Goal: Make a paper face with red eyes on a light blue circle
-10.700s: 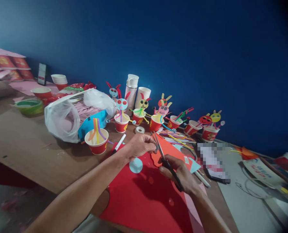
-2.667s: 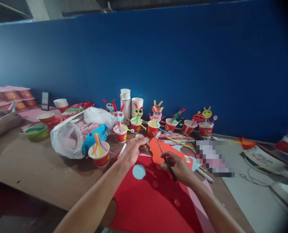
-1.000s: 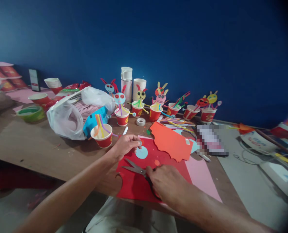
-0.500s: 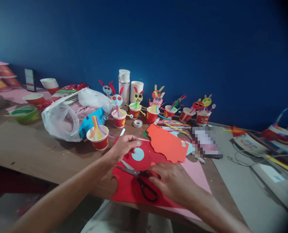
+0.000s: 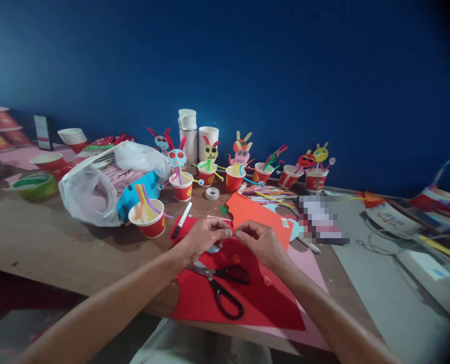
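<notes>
My left hand and my right hand meet above a red paper sheet, fingertips pinched together. Between them sits a small light-blue paper disc, gripped by my left thumb and finger; my right fingers touch it too. Black-handled scissors lie flat on the red sheet just below both hands, held by no one. A larger light-blue circle peeks out under my left hand. An orange cut sheet lies just beyond my right hand.
A red cup with coloured straws and a marker stand left of my hands. A row of cup figures, a tape roll, a plastic bag and a straw pile lie behind. Pink paper and grey board lie right.
My right hand has laid the scissors down on the red sheet and come up to meet my left hand at the small blue disc.
</notes>
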`<state>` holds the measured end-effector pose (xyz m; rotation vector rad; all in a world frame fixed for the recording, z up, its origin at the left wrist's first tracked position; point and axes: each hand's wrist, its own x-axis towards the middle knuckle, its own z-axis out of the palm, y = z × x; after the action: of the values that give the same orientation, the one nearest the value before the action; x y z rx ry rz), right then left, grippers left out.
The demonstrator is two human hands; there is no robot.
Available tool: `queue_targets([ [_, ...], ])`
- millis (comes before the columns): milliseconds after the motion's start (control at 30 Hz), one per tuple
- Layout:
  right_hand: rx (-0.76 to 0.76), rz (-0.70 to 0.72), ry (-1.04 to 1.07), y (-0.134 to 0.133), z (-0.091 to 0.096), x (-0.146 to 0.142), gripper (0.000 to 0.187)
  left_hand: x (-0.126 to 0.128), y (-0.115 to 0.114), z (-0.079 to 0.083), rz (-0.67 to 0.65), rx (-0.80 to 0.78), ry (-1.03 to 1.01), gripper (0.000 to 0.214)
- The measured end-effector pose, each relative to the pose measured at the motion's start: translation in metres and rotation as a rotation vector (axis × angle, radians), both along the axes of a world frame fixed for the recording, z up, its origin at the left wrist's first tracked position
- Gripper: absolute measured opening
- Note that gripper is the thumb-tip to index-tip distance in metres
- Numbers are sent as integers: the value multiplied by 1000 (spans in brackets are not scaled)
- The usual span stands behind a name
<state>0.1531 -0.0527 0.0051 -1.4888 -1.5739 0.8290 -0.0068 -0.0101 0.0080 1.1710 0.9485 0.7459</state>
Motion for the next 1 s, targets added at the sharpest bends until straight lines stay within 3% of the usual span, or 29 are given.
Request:
queue_targets([
  [400, -129, 13, 42, 5, -10, 25, 22, -2, 5, -3, -3, 25, 48, 19],
  [667, -172, 5, 118, 0, -19, 37, 21, 4, 15, -2, 2, 68, 223, 13],
  [867, -177, 36, 103, -4, -20, 42, 22, 14, 32, -12, -22, 232, 320, 15],
  [1000, -176, 33, 86, -5, -19, 44, 22, 19, 40, -20, -85, 458, 457, 20],
])
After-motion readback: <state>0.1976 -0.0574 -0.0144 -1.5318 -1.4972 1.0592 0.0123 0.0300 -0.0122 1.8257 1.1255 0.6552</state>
